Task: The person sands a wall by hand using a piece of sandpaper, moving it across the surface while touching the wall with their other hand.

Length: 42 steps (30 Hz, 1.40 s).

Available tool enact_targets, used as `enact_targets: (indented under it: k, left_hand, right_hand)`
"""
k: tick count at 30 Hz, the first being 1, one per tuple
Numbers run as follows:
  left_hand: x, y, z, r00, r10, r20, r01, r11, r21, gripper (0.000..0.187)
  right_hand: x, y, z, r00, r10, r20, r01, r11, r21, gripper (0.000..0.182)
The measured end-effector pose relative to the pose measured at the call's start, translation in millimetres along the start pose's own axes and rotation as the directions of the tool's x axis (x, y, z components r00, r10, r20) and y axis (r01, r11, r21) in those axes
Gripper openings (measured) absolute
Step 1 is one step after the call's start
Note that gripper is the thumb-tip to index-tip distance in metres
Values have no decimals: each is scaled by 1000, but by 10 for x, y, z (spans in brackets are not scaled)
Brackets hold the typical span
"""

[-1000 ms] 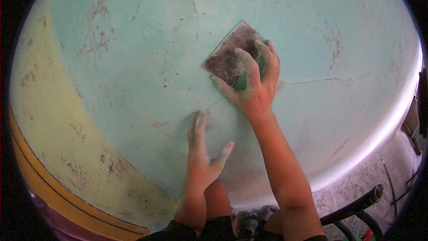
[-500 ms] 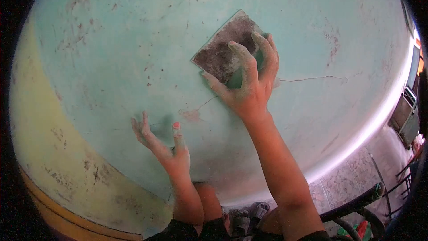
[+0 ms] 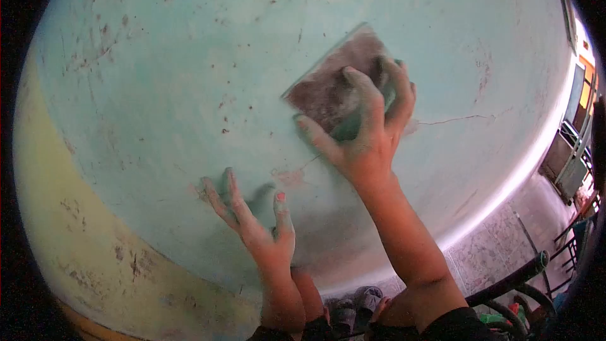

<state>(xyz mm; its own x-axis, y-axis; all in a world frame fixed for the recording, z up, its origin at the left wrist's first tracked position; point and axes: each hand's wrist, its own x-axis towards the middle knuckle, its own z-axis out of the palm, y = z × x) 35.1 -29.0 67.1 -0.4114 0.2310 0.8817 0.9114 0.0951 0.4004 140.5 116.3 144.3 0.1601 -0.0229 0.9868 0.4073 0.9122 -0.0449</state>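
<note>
My right hand (image 3: pixel 369 129) presses a square, dusty brown sheet of sandpaper (image 3: pixel 328 91) against the pale green wall (image 3: pixel 189 76). Its thumb lies along the sheet's lower left side, while the bent fingers bear on the upper right part; motion slightly smears the sheet. Lower and to the left, my left hand (image 3: pixel 255 224) has its fingers spread and holds nothing, close in front of the wall. Pale dust coats the fingers of both hands. A thin crack (image 3: pixel 454 120) runs across the wall to the right of the sandpaper.
The wall has dark specks and a yellowish band (image 3: pixel 95 240) at lower left. Below are a tiled floor (image 3: pixel 483 259) and grey footwear (image 3: pixel 360 303). A dark curved metal rail (image 3: pixel 511 278) stands at lower right, with furniture-like items beyond.
The view has shifted, so the wall marks sit further right. My right hand and the sandpaper have slid slightly down and left over the wall. My left hand's fingers have spread wider.
</note>
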Motion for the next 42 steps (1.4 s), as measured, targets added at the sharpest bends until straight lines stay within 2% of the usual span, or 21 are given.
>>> enact_targets:
  k: [1,6,9,13,15,16,18,20,23,25,27,28,30,31,33,35,36,37,39,41,42]
  left_hand:
    - [24,-1,-15,1000,-2,0,2,1000,-15,80]
    - [-7,-8,-52,999,-38,14,40,994,-101,82]
    - [0,-15,-98,999,-40,17,42,986,-163,85]
    - [-6,-10,-105,998,-65,26,69,971,-227,87]
    - [-9,-21,-104,998,-64,27,68,980,-187,86]
    - [-12,-26,-111,998,-63,21,65,979,-191,86]
    - [-5,-41,-130,998,-48,50,54,990,-128,85]
    - [8,-30,-160,996,-43,76,54,988,-147,84]
    - [14,21,-143,992,-66,106,82,985,-149,83]
    - [5,20,-100,991,-73,110,88,987,-133,83]
    - [-1,-4,-41,999,-13,37,17,993,-119,84]
    - [-4,-6,-38,999,-15,46,20,994,-110,84]
    - [-9,-4,-50,999,-41,10,42,986,-160,86]
    - [-6,-9,-72,999,-47,9,47,987,-154,86]
    - [19,2,-95,999,-34,26,39,978,-204,86]
    - [14,7,-58,999,-48,20,51,982,-184,86]
    - [1,17,-26,998,-58,23,61,986,-154,87]
    - [-18,22,8,999,-46,11,47,987,-154,87]
    - [-18,-26,29,1000,-26,-1,26,994,-102,87]
    - [-6,-42,-17,1000,-5,17,6,997,-74,87]
    - [-22,-34,-36,999,-12,34,14,997,-70,87]
  right_hand:
    - [17,-2,-15,998,57,-20,-58,997,-47,74]
    - [59,-11,-46,999,16,39,-13,998,-66,82]
    - [49,69,-90,995,-71,77,82,986,-148,86]
    - [-30,-42,-9,995,-85,44,89,992,-91,93]
    - [-105,-168,15,976,-129,176,140,989,-56,92]
    - [-108,-199,22,973,-140,185,153,987,-56,90]
    - [-50,-129,12,986,-113,119,123,989,-80,89]
    - [49,23,-26,998,-59,10,60,991,-117,88]
    - [20,14,-20,1000,-14,-12,12,990,-137,87]
    - [-125,-144,43,990,-66,127,72,996,-42,91]
    - [-158,-225,49,937,-245,249,246,969,25,91]
    - [-149,-199,32,938,-235,254,235,971,29,91]
    - [-29,-9,-7,984,-90,154,101,993,-62,93]
    - [27,122,12,999,-29,26,30,999,-14,96]
    - [17,184,41,994,51,-100,-55,998,-38,91]
    - [-139,-136,62,996,63,64,-59,996,-71,89]
    - [-242,-265,106,990,-7,138,5,1000,10,91]
    - [-293,-325,161,966,-179,187,171,984,58,93]
    - [-248,-306,118,960,-171,223,157,984,81,93]
    - [-68,-75,22,994,-17,104,21,999,-44,94]
    - [17,84,13,998,45,-33,-45,999,-2,94]
